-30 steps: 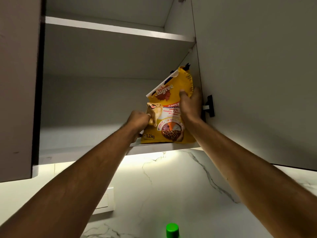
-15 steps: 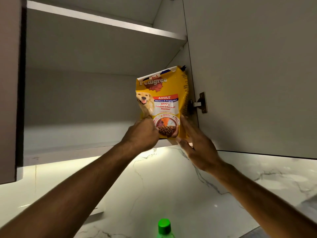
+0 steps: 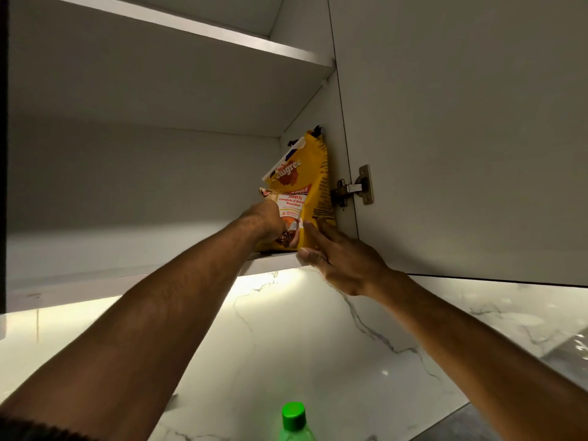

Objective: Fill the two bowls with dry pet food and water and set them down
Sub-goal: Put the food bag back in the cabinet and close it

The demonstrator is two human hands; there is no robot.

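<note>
A yellow dry pet food bag (image 3: 313, 173) stands on the lower shelf (image 3: 127, 280) of an open wall cabinet, pushed into the right corner with its top folded over. My left hand (image 3: 265, 219) is closed on the bag's lower front. My right hand (image 3: 343, 259) has its fingers spread; they rest against the bag's bottom right corner, and the thumb is at the shelf's front edge. No bowl is in view.
The open cabinet door (image 3: 461, 138) hangs right of the bag on a metal hinge (image 3: 353, 187). An upper shelf (image 3: 191, 25) is above. A lit marble backsplash (image 3: 286, 338) lies below, and a green bottle cap (image 3: 293, 415) pokes up at the bottom edge.
The bag faced me upright half a second ago; now it is turned sideways against the cabinet's right wall. My right hand dropped from the bag's upper side to its base.
</note>
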